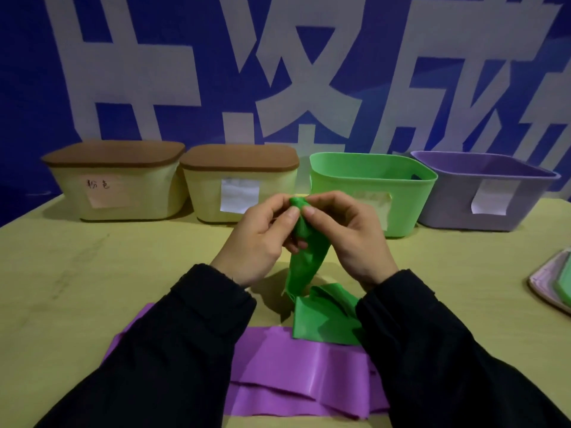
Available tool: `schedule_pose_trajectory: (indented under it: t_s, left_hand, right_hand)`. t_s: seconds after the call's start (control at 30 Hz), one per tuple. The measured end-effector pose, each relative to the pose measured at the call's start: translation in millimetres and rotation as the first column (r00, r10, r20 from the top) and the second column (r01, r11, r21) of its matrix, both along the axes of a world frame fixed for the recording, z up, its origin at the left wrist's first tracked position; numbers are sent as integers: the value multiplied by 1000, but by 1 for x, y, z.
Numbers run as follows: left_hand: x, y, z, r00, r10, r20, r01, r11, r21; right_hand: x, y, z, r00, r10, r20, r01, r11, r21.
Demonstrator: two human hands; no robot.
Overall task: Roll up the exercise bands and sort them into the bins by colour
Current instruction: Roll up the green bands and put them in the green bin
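Both hands, left (259, 239) and right (349, 239), pinch the thin green rubber exercise band (309, 267), its roll barely begun. The open green plastic bin (370, 180) waits at one o'clock. The flat purple rubber band (296, 366) at six o'clock lies unrolled on the tabletop (77, 288).

Four bins stand in a row across my twelve o'clock: two lidded bins (117, 180) (239, 183) toward eleven, two open bins (370, 193) (485, 193) toward one. A flat band (293, 372) lies at six on the table (61, 288); a tray (553, 282) sits at three.

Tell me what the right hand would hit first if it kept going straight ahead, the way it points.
Likely the green bin: the right hand, pinching the green band, points toward its front wall. Depth is unclear.
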State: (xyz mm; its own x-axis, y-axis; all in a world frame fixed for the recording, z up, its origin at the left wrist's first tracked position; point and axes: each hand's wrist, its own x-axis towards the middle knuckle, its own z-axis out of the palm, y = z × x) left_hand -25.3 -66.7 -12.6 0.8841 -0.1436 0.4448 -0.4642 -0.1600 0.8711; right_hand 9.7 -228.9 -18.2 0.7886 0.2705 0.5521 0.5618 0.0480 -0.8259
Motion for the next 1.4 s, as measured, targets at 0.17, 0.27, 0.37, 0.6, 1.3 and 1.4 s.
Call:
schedule_pose_trajectory:
  t_s: [0.17, 0.27, 0.37, 0.6, 1.3, 1.4]
  left_hand:
    - [-5, -1, 7, 998, 21, -52, -26, 995, -93]
    - [-6, 3, 11, 990, 138, -35, -141, 985, -96]
    - [-3, 6, 10, 981, 193, 24, -189, 974, -122]
    - [-5, 1, 10, 987, 139, 80, -127, 983, -132]
    - [-3, -7, 1, 974, 198, 108, -185, 975, -121]
    - [-4, -8, 2, 985, 147, 95, -137, 985, -100]
  right_hand:
    - [0, -2, 1, 999, 37, -5, -37, 996, 86]
    - [-1, -1, 4, 999, 51, 5, -51, 986, 156]
    - [-1, -4, 7, 995, 94, -29, -87, 977, 193]
    - [-1, -9, 9, 961, 225, -164, -183, 954, 236]
    - [-13, 4, 9, 1000, 1, 27, -4, 995, 98]
    - [-11, 3, 8, 993, -85, 82, 82, 996, 39]
